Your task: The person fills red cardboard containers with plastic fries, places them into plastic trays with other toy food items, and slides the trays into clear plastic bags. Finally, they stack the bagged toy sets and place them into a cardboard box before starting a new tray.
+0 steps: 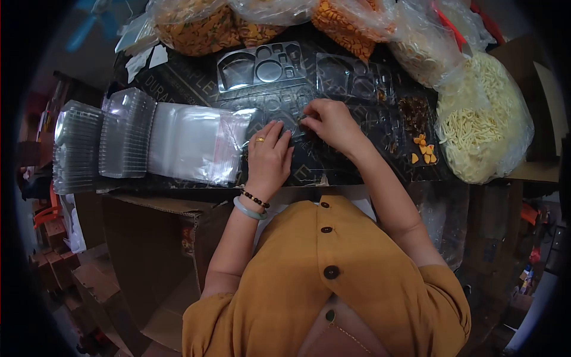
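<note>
My left hand (269, 156) lies with its fingers stretched out on the near part of a clear plastic compartment tray (279, 103). A ring is on one of its fingers. Over the same tray's right side, my right hand (333, 123) has thumb and fingertips pinched together; whatever is between them is too small to make out. Just beyond sits another clear compartment tray (269, 71) with round and curved hollows. A further clear tray (340, 77) stands to the right, a small brown piece in its right end.
On the left are stacked clear plastic trays (125, 134) and a pile of clear plastic bags (190, 140). Small orange pieces (424, 152) and dark brown pieces (414, 114) lie at right. Bags of orange pieces (344, 27) and a bag of cream-coloured strips (482, 137) line the edges.
</note>
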`<act>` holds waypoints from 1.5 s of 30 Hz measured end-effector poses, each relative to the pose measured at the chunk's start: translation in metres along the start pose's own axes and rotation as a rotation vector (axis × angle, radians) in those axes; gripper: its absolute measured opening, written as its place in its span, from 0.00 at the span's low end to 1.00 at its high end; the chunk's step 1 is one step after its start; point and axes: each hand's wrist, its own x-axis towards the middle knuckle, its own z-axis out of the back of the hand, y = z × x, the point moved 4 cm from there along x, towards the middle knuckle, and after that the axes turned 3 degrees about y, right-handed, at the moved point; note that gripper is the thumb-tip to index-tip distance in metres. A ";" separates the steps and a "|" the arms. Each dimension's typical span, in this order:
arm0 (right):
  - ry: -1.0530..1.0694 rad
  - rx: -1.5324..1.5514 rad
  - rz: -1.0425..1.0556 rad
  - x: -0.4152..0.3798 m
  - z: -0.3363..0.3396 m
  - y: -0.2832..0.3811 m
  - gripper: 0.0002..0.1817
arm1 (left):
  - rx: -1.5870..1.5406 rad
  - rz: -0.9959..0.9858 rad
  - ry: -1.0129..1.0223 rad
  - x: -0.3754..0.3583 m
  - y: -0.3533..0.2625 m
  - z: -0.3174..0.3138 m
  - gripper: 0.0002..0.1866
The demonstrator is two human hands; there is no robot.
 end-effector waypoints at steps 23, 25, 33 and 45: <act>-0.269 -0.455 0.266 -0.058 0.003 0.011 0.16 | 0.183 -0.015 0.223 0.027 -0.009 0.000 0.27; -0.366 -0.209 0.236 -0.068 0.034 -0.006 0.14 | 0.194 -0.017 0.244 0.027 -0.015 0.002 0.27; -0.569 -0.383 -0.550 -0.122 0.155 -0.161 0.14 | 0.208 -0.035 0.234 0.026 -0.017 -0.006 0.27; -0.578 0.102 -0.586 -0.148 0.157 -0.223 0.13 | 0.106 -0.009 0.244 0.030 -0.020 -0.001 0.30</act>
